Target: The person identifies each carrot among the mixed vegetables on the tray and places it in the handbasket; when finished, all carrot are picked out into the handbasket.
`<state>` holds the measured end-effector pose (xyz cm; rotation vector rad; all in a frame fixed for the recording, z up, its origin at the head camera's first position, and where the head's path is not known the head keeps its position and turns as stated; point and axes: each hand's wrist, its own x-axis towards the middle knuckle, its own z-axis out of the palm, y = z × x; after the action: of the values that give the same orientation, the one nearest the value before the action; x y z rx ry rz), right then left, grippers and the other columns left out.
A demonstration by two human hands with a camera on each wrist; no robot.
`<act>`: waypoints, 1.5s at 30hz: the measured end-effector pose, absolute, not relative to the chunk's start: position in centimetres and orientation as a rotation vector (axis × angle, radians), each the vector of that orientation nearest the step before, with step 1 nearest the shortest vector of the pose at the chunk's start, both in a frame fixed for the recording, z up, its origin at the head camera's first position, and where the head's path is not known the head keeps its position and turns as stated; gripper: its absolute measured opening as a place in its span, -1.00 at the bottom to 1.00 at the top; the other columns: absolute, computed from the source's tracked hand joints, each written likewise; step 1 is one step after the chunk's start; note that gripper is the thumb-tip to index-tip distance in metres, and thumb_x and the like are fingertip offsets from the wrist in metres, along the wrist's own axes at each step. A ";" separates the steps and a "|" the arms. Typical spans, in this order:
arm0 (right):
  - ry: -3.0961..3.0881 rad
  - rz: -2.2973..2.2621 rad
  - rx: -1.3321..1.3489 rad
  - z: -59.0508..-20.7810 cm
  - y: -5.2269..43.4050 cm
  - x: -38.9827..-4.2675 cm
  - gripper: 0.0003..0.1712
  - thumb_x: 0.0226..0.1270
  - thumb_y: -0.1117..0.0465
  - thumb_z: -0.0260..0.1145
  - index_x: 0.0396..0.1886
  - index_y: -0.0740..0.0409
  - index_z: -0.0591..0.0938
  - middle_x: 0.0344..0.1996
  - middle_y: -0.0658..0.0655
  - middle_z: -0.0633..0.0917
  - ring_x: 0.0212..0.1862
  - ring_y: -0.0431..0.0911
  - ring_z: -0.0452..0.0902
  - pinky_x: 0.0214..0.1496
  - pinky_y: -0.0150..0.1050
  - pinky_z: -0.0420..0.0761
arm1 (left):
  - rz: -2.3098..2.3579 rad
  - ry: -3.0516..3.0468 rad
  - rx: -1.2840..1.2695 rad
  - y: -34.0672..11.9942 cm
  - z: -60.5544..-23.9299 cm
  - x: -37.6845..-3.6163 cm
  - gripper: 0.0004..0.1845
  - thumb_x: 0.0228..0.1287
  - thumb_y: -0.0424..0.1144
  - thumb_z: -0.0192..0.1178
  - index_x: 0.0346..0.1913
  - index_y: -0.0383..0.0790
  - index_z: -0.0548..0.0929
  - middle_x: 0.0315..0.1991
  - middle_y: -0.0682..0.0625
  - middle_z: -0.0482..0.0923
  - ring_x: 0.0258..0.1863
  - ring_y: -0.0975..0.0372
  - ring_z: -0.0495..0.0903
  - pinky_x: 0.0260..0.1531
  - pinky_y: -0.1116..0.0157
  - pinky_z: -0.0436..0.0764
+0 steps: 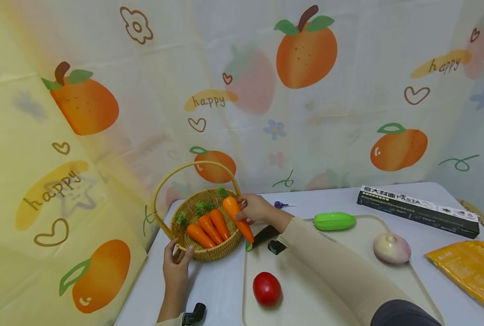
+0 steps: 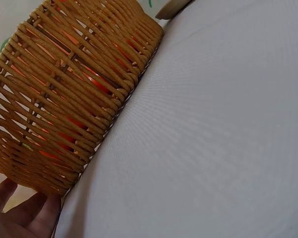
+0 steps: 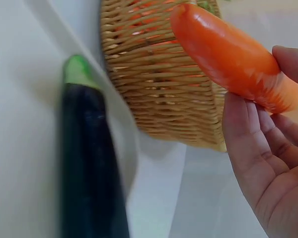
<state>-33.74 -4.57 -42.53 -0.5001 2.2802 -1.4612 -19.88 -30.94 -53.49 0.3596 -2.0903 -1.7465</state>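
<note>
- Head view: right hand [image 1: 255,209] gripping a carrot [image 1: 238,218] over the basket [image 1: 209,251] rim (three more inside); left hand [image 1: 176,265] curled on the near rim.
- Left wrist: fingers [image 2: 37,215] against the basket base, on the table [image 2: 213,148].
- Right wrist: fingers [image 3: 248,134] wrapped round the carrot, eggplant [image 3: 89,158] beside the basket.

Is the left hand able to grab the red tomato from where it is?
Probably yes. The left hand holds the basket rim, and the tomato lies close by on the cutting board, with nothing between them.
</note>
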 end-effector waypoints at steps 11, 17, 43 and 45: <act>2.449 -1.397 -0.568 -41.8 -8.1 -35.2 -0.28 0.10 0.18 0.54 0.28 0.16 0.49 -0.15 0.02 0.60 -0.13 -0.11 0.53 -0.24 -0.29 0.62 | -1.734 -2.074 0.367 -31.1 -53.6 -19.8 -0.27 0.29 -0.06 0.31 0.42 -0.14 0.22 0.51 -0.13 -0.08 0.35 -0.12 0.22 -0.18 0.66 0.44; 2.504 -1.392 -0.574 -42.1 -8.9 -35.2 -0.28 0.15 0.16 0.51 0.30 0.18 0.47 -0.09 0.03 0.63 -0.05 -0.12 0.53 -0.11 -0.30 0.59 | -1.761 -2.056 0.369 -31.0 -54.1 -19.9 -0.26 0.28 -0.06 0.32 0.41 -0.16 0.22 0.51 -0.15 -0.08 0.34 -0.13 0.23 -0.17 0.65 0.45; 2.802 -0.970 -0.559 -43.8 -10.0 -35.2 -0.39 0.25 0.21 0.40 0.29 0.17 0.49 0.01 0.11 0.66 -0.07 -0.05 0.59 -0.07 -0.21 0.60 | -1.711 -2.085 0.327 -30.8 -53.9 -20.1 -0.28 0.29 -0.10 0.31 0.41 -0.18 0.23 0.50 -0.15 -0.04 0.33 -0.13 0.26 -0.16 0.65 0.46; 2.795 -0.966 -0.589 -43.7 -9.9 -35.2 -0.42 0.26 0.24 0.39 0.28 0.17 0.49 -0.04 0.09 0.67 -0.09 -0.07 0.58 -0.10 -0.22 0.61 | -1.699 -2.094 0.325 -30.9 -53.8 -20.1 -0.28 0.30 -0.09 0.30 0.41 -0.18 0.22 0.50 -0.15 -0.04 0.33 -0.13 0.26 -0.16 0.65 0.45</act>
<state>-35.21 -9.85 -43.65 -0.5886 2.7946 -0.9660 -20.11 -30.86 -53.78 0.3245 -2.0942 -1.6986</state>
